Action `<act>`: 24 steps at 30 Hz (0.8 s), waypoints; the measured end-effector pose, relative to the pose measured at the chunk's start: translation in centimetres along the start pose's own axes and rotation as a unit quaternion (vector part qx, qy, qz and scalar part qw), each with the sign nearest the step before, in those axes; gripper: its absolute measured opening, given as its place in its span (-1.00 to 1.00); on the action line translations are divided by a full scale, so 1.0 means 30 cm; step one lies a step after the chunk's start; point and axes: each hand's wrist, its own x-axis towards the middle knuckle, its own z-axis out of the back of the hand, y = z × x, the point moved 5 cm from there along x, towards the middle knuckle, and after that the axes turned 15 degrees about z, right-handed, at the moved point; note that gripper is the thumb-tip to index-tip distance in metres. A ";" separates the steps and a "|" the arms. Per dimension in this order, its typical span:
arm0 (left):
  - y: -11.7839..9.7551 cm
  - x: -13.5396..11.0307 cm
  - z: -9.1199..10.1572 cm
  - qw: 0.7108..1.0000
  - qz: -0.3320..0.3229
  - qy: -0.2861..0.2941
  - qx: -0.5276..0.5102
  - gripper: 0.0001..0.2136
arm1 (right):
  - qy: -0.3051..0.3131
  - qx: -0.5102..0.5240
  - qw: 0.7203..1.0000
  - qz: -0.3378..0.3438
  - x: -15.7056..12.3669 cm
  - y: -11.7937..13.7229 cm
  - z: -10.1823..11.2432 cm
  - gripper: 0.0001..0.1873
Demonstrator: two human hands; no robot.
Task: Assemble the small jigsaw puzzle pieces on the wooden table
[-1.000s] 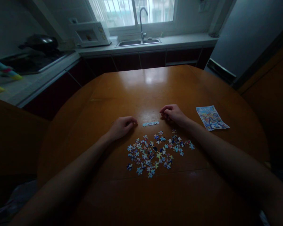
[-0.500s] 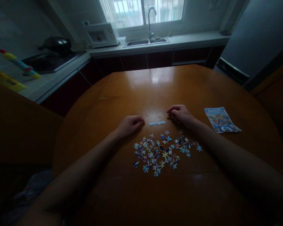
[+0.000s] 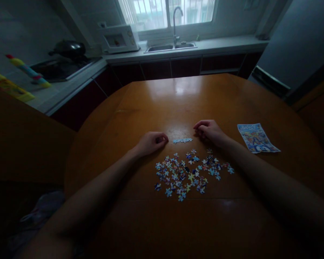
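My left hand (image 3: 151, 142) rests on the round wooden table (image 3: 162, 97), fingers curled in, just left of a short joined strip of light blue puzzle pieces (image 3: 182, 140). My right hand (image 3: 210, 130) lies to the right of that strip, fingers also curled; nothing shows in either hand. Several loose puzzle pieces (image 3: 189, 172) are scattered on the table between my forearms, nearer to me than the strip.
A printed picture sheet (image 3: 257, 138) lies on the table to the right. Behind the table run a counter with a sink and tap (image 3: 172, 46), a white microwave (image 3: 119, 39) and a stove with a dark pot (image 3: 69, 49). A grey fridge (image 3: 294, 39) stands at right.
Both hands stay where they were beside the strip. The view has shifted a little to the left, so everything sits slightly further right in the picture.
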 end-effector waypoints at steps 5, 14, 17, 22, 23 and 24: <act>0.005 0.002 -0.004 1.000 0.000 0.004 -0.001 -0.81 | 0.000 -0.006 1.000 0.000 0.001 -0.007 0.003 -0.79; -0.010 -0.001 0.003 1.000 0.011 0.004 0.000 -0.81 | 0.001 -0.008 1.000 0.000 0.000 -0.004 0.004 -0.84; -0.008 0.000 0.001 1.000 0.011 0.003 -0.001 -0.82 | 0.000 -0.007 1.000 0.002 0.002 -0.004 0.004 -0.80; 0.000 0.002 -0.002 1.000 0.002 0.002 -0.001 -0.83 | 0.005 -0.004 1.000 0.002 0.000 -0.009 0.005 -0.78; 0.001 0.002 -0.002 1.000 0.001 0.004 -0.001 -0.83 | 0.005 -0.003 1.000 0.001 0.001 -0.011 0.006 -0.79; 0.002 0.003 -0.003 1.000 0.000 0.004 -0.001 -0.83 | 0.005 -0.002 1.000 0.001 0.001 -0.014 0.006 -0.81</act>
